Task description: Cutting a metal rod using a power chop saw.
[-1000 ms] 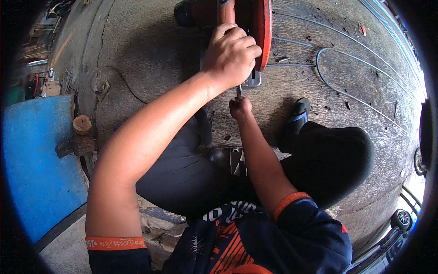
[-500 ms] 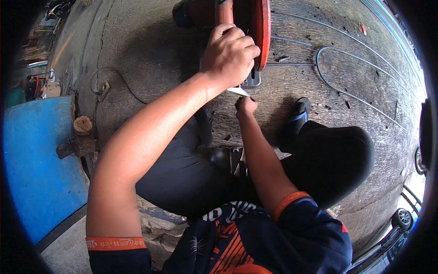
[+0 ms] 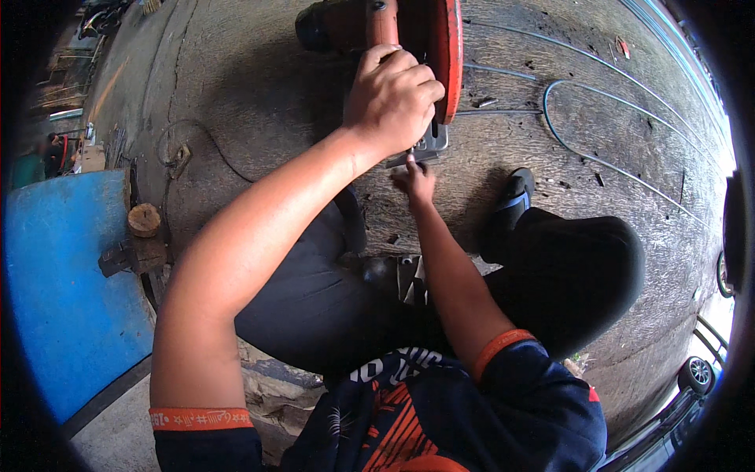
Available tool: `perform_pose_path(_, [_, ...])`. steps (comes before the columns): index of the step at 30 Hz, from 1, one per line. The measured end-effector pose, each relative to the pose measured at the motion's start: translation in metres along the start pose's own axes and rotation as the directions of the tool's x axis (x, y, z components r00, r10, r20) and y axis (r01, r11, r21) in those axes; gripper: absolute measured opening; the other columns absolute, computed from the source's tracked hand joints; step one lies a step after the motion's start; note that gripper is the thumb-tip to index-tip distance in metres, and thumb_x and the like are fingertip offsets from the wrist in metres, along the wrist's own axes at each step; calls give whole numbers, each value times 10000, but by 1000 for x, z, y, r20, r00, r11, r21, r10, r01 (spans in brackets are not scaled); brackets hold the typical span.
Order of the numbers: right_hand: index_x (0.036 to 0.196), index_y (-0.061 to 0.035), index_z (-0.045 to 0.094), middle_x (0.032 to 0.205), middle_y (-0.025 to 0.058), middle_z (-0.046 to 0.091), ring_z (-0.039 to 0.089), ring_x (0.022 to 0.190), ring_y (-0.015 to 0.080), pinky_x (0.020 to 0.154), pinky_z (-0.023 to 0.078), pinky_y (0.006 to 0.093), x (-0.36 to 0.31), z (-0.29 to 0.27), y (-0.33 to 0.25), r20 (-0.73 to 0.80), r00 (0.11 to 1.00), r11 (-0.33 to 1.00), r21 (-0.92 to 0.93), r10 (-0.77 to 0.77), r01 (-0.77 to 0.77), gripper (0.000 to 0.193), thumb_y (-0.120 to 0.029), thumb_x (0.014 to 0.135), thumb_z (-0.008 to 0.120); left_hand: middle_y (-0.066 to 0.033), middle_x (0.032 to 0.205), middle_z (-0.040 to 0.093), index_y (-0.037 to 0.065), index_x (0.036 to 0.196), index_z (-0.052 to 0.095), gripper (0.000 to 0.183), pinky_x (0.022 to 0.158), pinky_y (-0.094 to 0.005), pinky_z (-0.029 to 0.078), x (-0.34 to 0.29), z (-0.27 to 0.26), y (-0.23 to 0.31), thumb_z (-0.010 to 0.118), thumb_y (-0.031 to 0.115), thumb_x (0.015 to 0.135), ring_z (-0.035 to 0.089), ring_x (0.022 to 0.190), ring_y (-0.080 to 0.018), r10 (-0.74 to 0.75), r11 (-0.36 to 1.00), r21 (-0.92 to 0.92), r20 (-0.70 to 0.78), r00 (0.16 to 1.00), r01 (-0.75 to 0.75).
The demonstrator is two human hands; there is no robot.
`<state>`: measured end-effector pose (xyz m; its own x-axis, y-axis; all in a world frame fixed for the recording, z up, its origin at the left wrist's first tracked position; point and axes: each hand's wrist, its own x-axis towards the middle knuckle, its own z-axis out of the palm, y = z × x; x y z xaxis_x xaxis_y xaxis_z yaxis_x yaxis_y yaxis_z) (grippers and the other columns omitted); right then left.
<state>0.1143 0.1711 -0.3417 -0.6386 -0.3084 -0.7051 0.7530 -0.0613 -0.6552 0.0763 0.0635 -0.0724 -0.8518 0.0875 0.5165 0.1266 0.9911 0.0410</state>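
Note:
My left hand (image 3: 393,98) is wrapped round the upright handle (image 3: 383,23) of an orange-red cut-off saw with a round red blade guard (image 3: 453,63). Under that hand, the saw's slotted metal bracket (image 3: 435,141) sticks out toward me. My right hand (image 3: 418,182) is just below the bracket, its fingers apart and slightly blurred. One finger points up and meets the edge of a flat metal piece (image 3: 399,160) beside the bracket. My left forearm and hand hide part of the saw.
Long thin rods (image 3: 613,161) lie on the worn floor to the right, one bent into a loop. A dark cable (image 3: 212,141) curves at the left. Near it are a blue panel (image 3: 71,275) and a round wood piece (image 3: 144,220). My shoe (image 3: 515,197) rests right of the saw.
My right hand has shifted slightly left, and its fingers have spread from a closed shape. The flat metal piece no longer shines brightly. My left hand stays on the handle.

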Motion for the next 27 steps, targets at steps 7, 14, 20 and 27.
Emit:
perform_pose_path(7, [1101, 16, 447, 897, 143, 565, 583, 681, 271, 607, 496, 379, -2, 16, 15, -173, 982, 947, 322, 76, -16, 388, -245, 869, 616, 35, 760, 631, 133, 704, 661, 56, 882, -359, 358, 0, 1, 0, 665, 101, 659, 573, 809, -146, -3, 1000, 8, 1, 1000, 3])
perform_pose_path(14, [1097, -13, 445, 900, 124, 554, 561, 736, 260, 703, 502, 432, 16, 0, 11, 181, 934, 704, 617, 307, -351, 297, -166, 886, 587, 36, 752, 626, 132, 696, 653, 58, 882, -366, 359, 2, 4, 1, 666, 98, 652, 575, 807, -150, 9, 1000, -1, -34, 999, -9])
perform_pose_path(20, [1157, -31, 427, 1100, 180, 504, 501, 994, 346, 910, 386, 466, -20, 18, -4, -470, 752, 841, -501, -462, 204, 559, -124, 681, 705, 15, 728, 609, 135, 687, 636, 36, 919, -376, 369, -2, 0, 0, 639, 118, 655, 569, 837, -164, -7, 1000, 3, -19, 1000, 7])
perform_pose_path(27, [1108, -33, 501, 1071, 155, 551, 497, 1042, 333, 886, 391, 428, -27, 15, -13, -13, 794, 522, -760, -608, 387, 511, -155, 662, 717, 44, 752, 625, 137, 691, 650, 57, 878, -363, 360, -1, 4, -2, 667, 104, 647, 574, 805, -150, 1, 1000, -5, -31, 1000, -1])
